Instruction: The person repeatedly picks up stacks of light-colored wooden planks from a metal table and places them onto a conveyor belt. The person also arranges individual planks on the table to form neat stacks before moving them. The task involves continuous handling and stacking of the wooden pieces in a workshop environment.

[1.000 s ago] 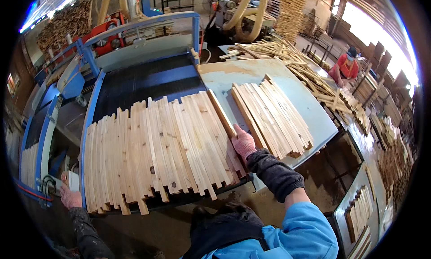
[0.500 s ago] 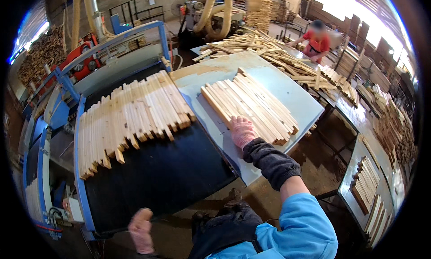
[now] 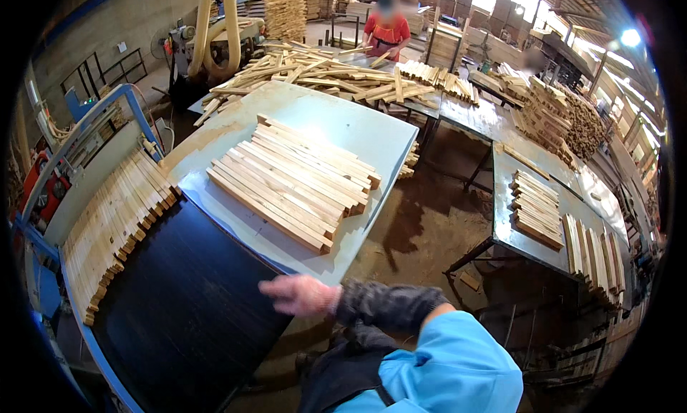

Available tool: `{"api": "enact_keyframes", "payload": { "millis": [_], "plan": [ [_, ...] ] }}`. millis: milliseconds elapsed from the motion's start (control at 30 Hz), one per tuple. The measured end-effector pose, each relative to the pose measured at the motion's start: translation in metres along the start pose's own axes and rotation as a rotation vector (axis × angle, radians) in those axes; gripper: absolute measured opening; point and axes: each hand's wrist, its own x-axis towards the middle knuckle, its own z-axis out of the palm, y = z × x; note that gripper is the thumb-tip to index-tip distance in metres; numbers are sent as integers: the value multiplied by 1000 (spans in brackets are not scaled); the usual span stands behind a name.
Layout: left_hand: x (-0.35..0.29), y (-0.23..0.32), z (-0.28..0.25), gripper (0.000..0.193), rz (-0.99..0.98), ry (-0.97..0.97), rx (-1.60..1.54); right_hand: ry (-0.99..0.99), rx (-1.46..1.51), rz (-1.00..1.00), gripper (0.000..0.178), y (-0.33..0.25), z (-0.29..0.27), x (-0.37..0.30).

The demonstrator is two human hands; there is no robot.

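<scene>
My right hand (image 3: 300,294), in a pink glove with a dark sleeve guard, hangs over the near right edge of the black conveyor belt (image 3: 193,306). Its fingers stretch out to the left, a little blurred, and hold nothing. Beyond it, a batch of pale wooden sticks (image 3: 293,180) lies side by side on the light blue-grey tabletop (image 3: 386,145), their ends uneven. A second row of wooden sticks (image 3: 118,230) rests on the far left part of the belt, by the machine's blue frame (image 3: 134,105). My left hand is out of view.
A loose heap of sticks (image 3: 315,73) covers the table behind, where a person in red (image 3: 386,32) stands. On the right, a metal table (image 3: 504,220) carries small stick bundles (image 3: 537,209). Brown floor (image 3: 415,234) separates the tables. Thick hoses (image 3: 232,30) hang at the back.
My right hand has left the sticks on the tabletop and moved toward the belt's near edge. My left hand has gone from view. The belt's sticks sit farther away; the view has turned right.
</scene>
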Motion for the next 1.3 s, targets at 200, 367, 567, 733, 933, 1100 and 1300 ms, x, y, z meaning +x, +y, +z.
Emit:
{"api": "enact_keyframes", "payload": {
  "millis": [200,367,567,733,933,1100,1300],
  "plan": [
    [47,-64,28,43,48,-15,212,-312,203,416,60,20,14,-122],
    [104,-68,30,41,228,20,468,-168,-76,919,64,131,32,-218],
    [176,18,15,33,267,-402,1614,-548,-632,646,21,234,42,-360],
    [167,58,25,26,634,-601,2020,107,-132,948,43,216,-11,-320],
    [126,8,76,34,127,-214,655,725,-661,316,61,154,-192,-165],
    [97,8,117,40,138,-470,1094,198,-1091,315,71,160,-290,-73],
    [36,122,175,39,290,84,732,22,-943,36,79,192,-334,-40]
  ]
}}
